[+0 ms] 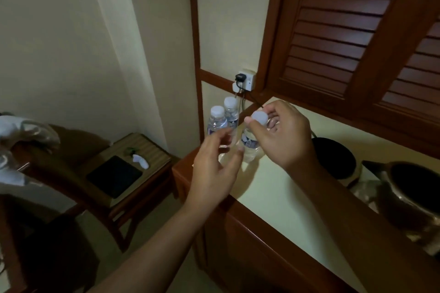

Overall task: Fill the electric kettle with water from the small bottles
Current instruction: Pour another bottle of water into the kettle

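The right hand (pixel 283 133) pinches the cap (pixel 260 117) of the nearest bottle (pixel 250 147) on the surface (pixel 297 197). The left hand (pixel 214 169) hovers just left of it, fingers loosely spread.

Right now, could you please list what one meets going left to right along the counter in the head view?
Two capped bottles, bottle whose cap the right hand pinches, black kettle base, kettle.

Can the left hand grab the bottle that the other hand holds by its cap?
Probably yes. The left hand hovers open right beside the bottle, and the right hand pinches only the cap, so the bottle's body is left free.
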